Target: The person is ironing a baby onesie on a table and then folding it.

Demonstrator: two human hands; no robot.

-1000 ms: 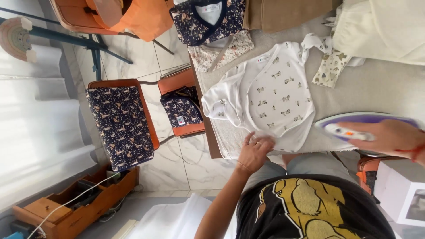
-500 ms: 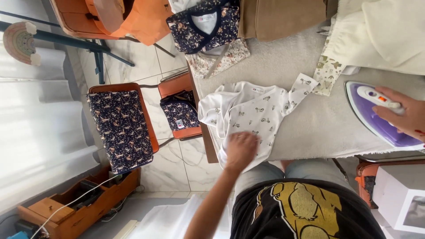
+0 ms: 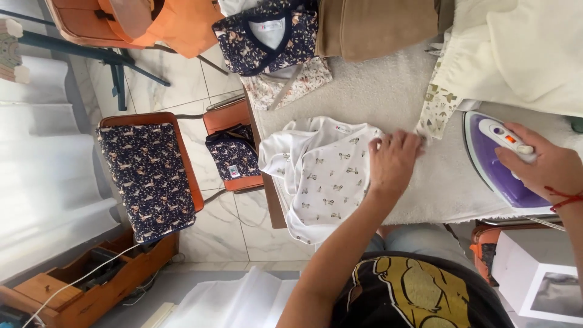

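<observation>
1. A person stands at a table (image 3: 388, 91) covered with a beige cloth, pressing baby clothes.
2. The left hand (image 3: 393, 159) lies flat, fingers spread, on the right edge of a white baby bodysuit (image 3: 322, 173) printed with small butterflies; it clasps nothing.
3. The bodysuit lies spread on the cloth near the table's left edge, and its lower part hangs over the side.
4. The right hand (image 3: 540, 165) is wrapped around the white handle of a purple iron (image 3: 495, 164), which rests on the cloth well to the right of the bodysuit.
5. A small floral cloth (image 3: 438, 108) lies between the bodysuit and the iron, just beside the left hand's fingertips.
6. At the far side of the table lie a dark floral garment (image 3: 267, 36), a folded brown cloth (image 3: 376, 27) and cream fabric (image 3: 516, 54).
7. Beside the table, two orange-framed chairs (image 3: 182, 158) carry dark patterned cushions, on a pale tiled floor (image 3: 225, 231).
8. A wooden box (image 3: 91, 285) with a white cable sits on the floor at lower left.
</observation>
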